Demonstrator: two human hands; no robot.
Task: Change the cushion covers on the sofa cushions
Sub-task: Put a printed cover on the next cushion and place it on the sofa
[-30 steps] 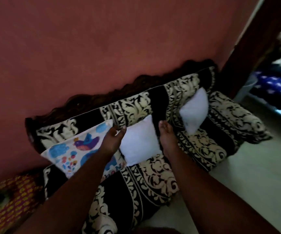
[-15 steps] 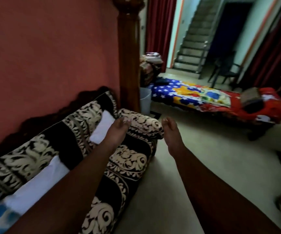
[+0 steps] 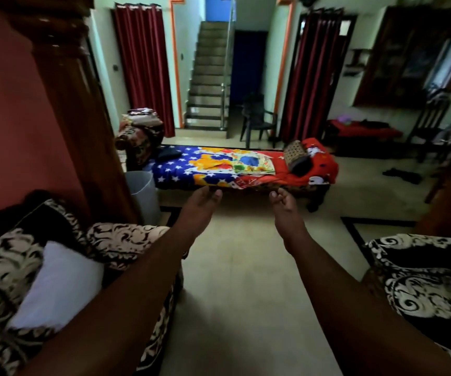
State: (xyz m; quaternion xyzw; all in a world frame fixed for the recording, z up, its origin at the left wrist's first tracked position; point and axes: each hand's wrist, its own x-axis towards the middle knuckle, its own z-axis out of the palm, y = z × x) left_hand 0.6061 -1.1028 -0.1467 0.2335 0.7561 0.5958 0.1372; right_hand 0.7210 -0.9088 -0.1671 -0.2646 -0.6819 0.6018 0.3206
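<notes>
Risk lies in both empty, loose-fingered hands, left hand (image 3: pixel 201 206) and right hand (image 3: pixel 286 210), drifting over the floor (image 3: pixel 246 280), well apart from the bare white cushion (image 3: pixel 56 283) propped on the sofa (image 3: pixel 121 240), one corner up-left, long axis unclear.

A dim living room inside a home. A sofa (image 3: pixel 15 270) draped in black-and-cream patterned fabric stands against a red wall (image 3: pixel 10 126). Across the pale tiled floor (image 3: pixel 246 267) is a low cot (image 3: pixel 235 169) with a bright, colourful bedspread. Maroon curtains (image 3: pixel 144 63) hang over doorways, and a staircase (image 3: pixel 208 74) rises beside a dark plastic chair (image 3: pixel 258 118).
</notes>
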